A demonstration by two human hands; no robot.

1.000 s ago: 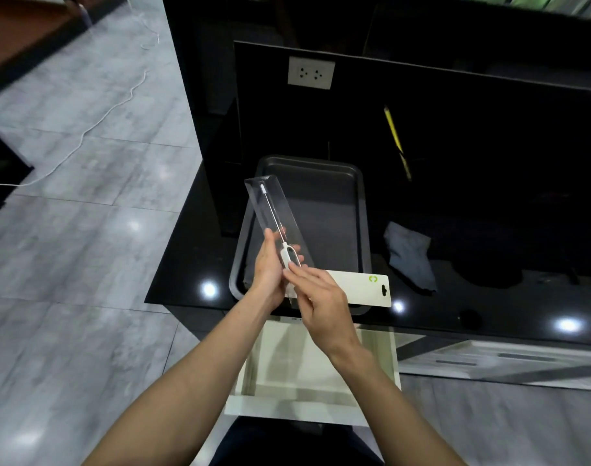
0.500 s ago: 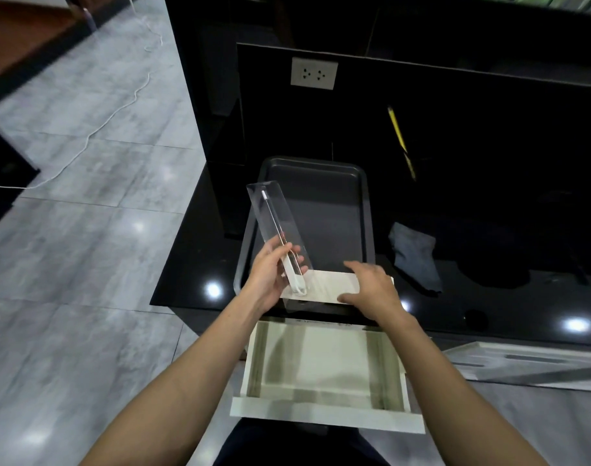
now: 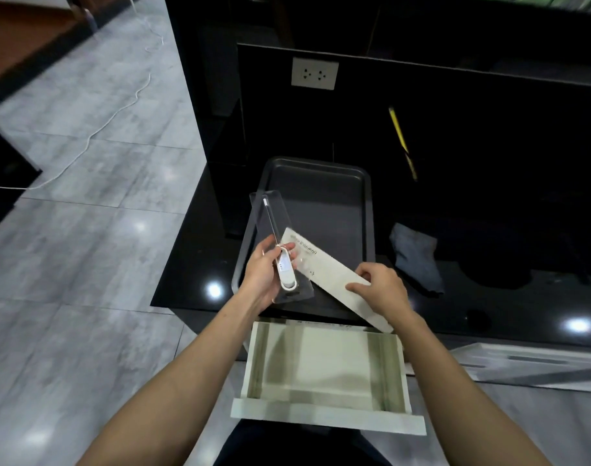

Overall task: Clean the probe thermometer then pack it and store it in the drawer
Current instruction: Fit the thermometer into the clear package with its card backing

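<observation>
Packing looks to be the step in hand, with cleaning apparently done and storing yet to come; nearest the person, the drawer [image 3: 324, 375] stands pulled open and bare inside, below the counter edge; above it the right hand [image 3: 380, 292] pinches one end of the white backing card [image 3: 324, 269], its other end angled up toward the left; the left hand [image 3: 265, 275] grips the clear plastic blister [image 3: 270, 223], fingers wrapped round its lower half; the probe thermometer [image 3: 282, 260] sits inside that blister, white body against the left palm, thin probe pointing up and away; next, I judge, the card must be lined up with the blister and slid or pressed in; beyond lie the dark tray [image 3: 364, 210], a grey cloth [image 3: 417, 257] to the right, and a yellow pencil [image 3: 401, 139] farther back.
</observation>
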